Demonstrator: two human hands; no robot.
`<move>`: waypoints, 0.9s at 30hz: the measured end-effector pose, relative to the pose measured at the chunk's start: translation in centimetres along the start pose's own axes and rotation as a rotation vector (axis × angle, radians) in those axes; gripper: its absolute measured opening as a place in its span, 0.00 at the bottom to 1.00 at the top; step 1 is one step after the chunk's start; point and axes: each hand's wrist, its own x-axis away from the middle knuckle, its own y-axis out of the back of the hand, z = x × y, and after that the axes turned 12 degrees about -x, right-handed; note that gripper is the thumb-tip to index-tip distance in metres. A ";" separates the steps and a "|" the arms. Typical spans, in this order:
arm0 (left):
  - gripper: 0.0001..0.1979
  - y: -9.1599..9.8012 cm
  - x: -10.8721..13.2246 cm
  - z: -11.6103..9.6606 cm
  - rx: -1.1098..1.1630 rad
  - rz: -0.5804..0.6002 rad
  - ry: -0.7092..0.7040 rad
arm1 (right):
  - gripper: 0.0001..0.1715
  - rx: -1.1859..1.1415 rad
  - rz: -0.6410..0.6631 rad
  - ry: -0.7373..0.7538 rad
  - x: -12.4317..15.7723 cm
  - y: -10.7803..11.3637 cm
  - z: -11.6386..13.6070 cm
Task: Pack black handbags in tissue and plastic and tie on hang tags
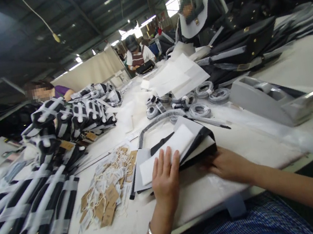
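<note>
In front of me on the worktable lies a black handbag (211, 139), with a pale grey sheet and a folded white padding sheet (179, 142) on top. My left hand (166, 180) rests flat on the white padding, fingers stretched out. At the bag's near right corner, my right hand (228, 163) grips the edge, its fingertips partly hidden under the bag. A plastic-wrapped strap (146, 129) arches behind the bag. Left of it lies a heap of brown cardboard tags (109, 202) with strings.
Wrapped black bags (36, 206) are piled at left. Coiled straps (200, 110), white sheets (177, 75) and a grey tape dispenser (265, 100) lie beyond the bag. More black bags (241, 47) stack at back right. Two people work across the table; the table's front edge is close to me.
</note>
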 end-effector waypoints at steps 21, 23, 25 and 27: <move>0.20 -0.5 0.8 -3.3 -0.024 -0.055 -0.105 | 0.18 0.109 0.095 -0.240 -12.0 7.7 -2.3; 0.20 -0.6 0.9 -3.5 -0.026 -0.072 -0.098 | 0.15 0.148 0.178 -0.329 -14.9 6.9 -3.5; 0.19 -0.7 0.9 -3.5 -0.026 -0.091 -0.092 | 0.16 0.185 0.243 -0.426 -17.0 5.8 -4.6; 0.19 -1.0 0.8 -3.6 -0.020 -0.118 -0.080 | 0.18 0.204 0.292 -0.485 -18.3 4.9 -5.3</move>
